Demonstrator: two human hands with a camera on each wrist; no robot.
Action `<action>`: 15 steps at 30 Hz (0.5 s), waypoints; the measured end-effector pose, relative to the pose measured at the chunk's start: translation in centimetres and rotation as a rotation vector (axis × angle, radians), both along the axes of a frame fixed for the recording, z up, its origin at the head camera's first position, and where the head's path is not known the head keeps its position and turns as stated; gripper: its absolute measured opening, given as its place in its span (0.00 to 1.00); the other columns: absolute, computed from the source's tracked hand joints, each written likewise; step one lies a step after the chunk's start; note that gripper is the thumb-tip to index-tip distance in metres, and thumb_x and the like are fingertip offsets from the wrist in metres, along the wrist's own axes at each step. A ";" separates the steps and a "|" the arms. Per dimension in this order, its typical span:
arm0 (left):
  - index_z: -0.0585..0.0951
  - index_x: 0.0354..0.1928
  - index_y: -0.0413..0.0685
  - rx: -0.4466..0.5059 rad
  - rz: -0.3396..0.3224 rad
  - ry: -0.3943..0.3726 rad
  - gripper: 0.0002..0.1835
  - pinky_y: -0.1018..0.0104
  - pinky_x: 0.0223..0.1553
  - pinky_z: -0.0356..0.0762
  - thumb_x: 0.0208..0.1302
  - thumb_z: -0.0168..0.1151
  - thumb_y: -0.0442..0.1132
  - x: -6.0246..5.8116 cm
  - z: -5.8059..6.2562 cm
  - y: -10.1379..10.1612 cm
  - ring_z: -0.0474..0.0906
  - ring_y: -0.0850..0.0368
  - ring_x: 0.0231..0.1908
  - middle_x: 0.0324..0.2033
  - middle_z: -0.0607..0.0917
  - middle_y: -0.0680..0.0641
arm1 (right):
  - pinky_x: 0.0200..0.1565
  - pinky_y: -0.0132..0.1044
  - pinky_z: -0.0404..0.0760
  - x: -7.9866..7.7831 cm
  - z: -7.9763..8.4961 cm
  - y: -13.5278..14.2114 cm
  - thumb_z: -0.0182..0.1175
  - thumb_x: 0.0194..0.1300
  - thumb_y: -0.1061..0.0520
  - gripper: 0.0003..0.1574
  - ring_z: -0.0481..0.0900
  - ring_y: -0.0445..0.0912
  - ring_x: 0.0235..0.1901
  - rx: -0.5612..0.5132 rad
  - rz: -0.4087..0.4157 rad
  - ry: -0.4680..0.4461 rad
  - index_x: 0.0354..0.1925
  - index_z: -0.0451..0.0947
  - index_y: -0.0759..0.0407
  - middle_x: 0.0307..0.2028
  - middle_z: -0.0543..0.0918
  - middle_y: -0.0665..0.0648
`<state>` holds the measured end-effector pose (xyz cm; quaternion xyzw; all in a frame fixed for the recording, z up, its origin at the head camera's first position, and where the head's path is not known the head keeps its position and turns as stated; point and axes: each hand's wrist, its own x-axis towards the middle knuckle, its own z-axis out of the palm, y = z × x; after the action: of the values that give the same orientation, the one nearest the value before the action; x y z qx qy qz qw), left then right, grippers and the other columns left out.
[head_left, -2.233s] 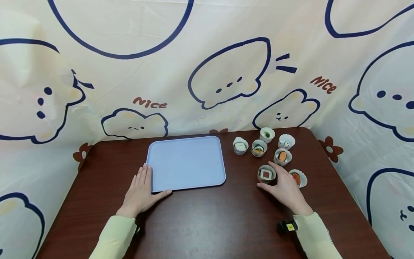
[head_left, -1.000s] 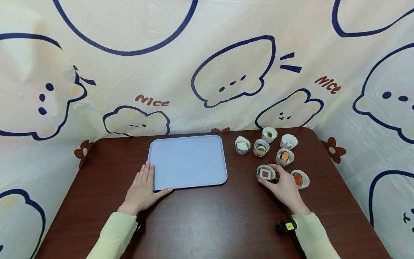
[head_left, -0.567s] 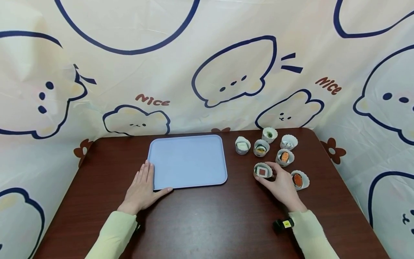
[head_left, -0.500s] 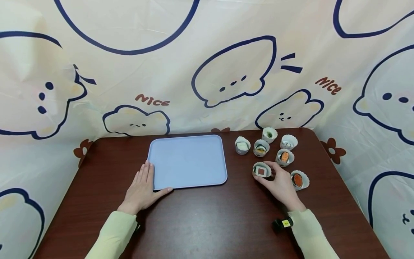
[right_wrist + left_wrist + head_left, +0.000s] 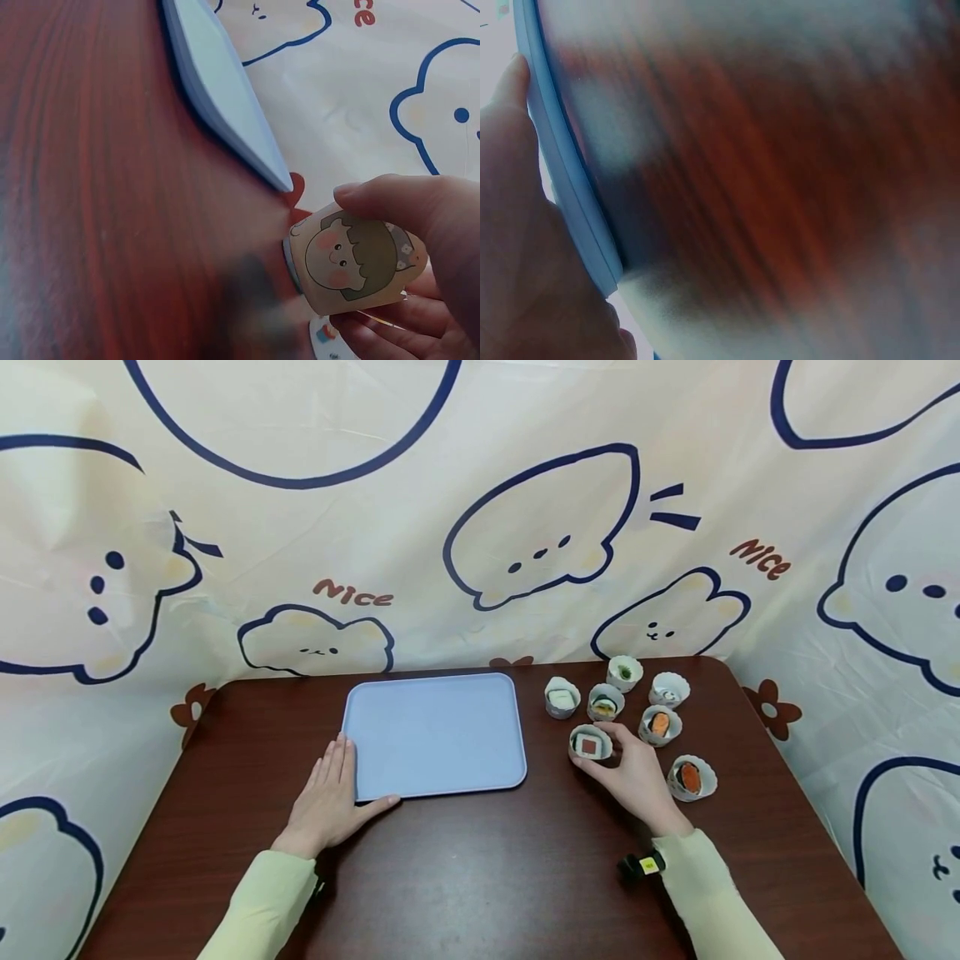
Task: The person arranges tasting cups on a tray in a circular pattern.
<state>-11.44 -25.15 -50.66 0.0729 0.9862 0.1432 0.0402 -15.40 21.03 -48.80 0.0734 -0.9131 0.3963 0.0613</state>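
Observation:
My left hand (image 5: 322,802) lies with straight fingers along the left edge of the pale blue tray (image 5: 435,735), its thumb at the near edge. The left wrist view shows that hand (image 5: 514,225) against the tray's rim (image 5: 570,180). With thumb and fingers, my right hand (image 5: 636,777) grips a paper baking cup (image 5: 345,259) printed with a cartoon face. Inside is a sushi-like piece (image 5: 588,746), white and square with a reddish-brown middle. The cup is upright, between the tray and the other cups. Its underside is hidden in the head view.
Several more paper cups with sushi-like pieces stand at the back right of the dark wooden table (image 5: 465,877). The closest are one with a white piece (image 5: 561,698) and one with a yellowish filling (image 5: 604,706). A cup with an orange-red piece (image 5: 689,778) stands farther right.
The right hand has closed round the cup and carried it leftward and slightly away from me, towards the tray. The left hand and the tray have stayed in place.

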 end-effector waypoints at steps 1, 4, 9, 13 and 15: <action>0.46 0.77 0.25 0.000 0.001 0.001 0.67 0.40 0.73 0.42 0.59 0.57 0.77 0.0 -0.1 0.0 0.41 0.33 0.76 0.77 0.44 0.28 | 0.39 0.45 0.78 -0.1 0.1 -0.2 0.77 0.58 0.43 0.42 0.79 0.49 0.39 -0.004 0.005 0.001 0.64 0.75 0.59 0.47 0.85 0.59; 0.47 0.77 0.25 0.008 -0.001 0.008 0.67 0.39 0.73 0.42 0.59 0.58 0.77 -0.1 -0.3 -0.1 0.41 0.32 0.76 0.77 0.44 0.28 | 0.41 0.46 0.78 -0.4 0.4 -0.8 0.77 0.58 0.44 0.43 0.79 0.50 0.41 -0.017 0.019 0.010 0.64 0.75 0.60 0.49 0.85 0.59; 0.46 0.77 0.25 -0.013 -0.007 0.013 0.69 0.40 0.74 0.39 0.59 0.53 0.80 -0.2 -0.7 -0.3 0.40 0.33 0.76 0.77 0.43 0.28 | 0.44 0.47 0.80 -0.9 0.7 -1.8 0.77 0.57 0.44 0.41 0.80 0.50 0.43 -0.029 0.034 -0.003 0.63 0.75 0.58 0.50 0.84 0.58; 0.47 0.77 0.25 -0.019 -0.013 0.036 0.69 0.41 0.74 0.38 0.59 0.53 0.80 -0.3 -1.1 -0.5 0.40 0.33 0.76 0.77 0.44 0.28 | 0.44 0.47 0.80 -1.3 0.8 -2.7 0.77 0.58 0.43 0.40 0.80 0.49 0.43 -0.044 0.051 -0.012 0.63 0.75 0.56 0.50 0.84 0.58; 0.47 0.76 0.24 -0.020 -0.019 0.047 0.69 0.41 0.74 0.38 0.58 0.53 0.81 -0.4 -1.2 -0.5 0.41 0.32 0.76 0.77 0.44 0.27 | 0.44 0.47 0.80 -1.5 0.7 -3.1 0.77 0.58 0.43 0.40 0.80 0.49 0.43 -0.054 0.066 -0.003 0.63 0.76 0.56 0.50 0.85 0.58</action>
<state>-11.84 -25.64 -51.87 0.0852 0.9875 0.1311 0.0191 -16.87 17.95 -48.08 0.1012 -0.8992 0.4228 0.0486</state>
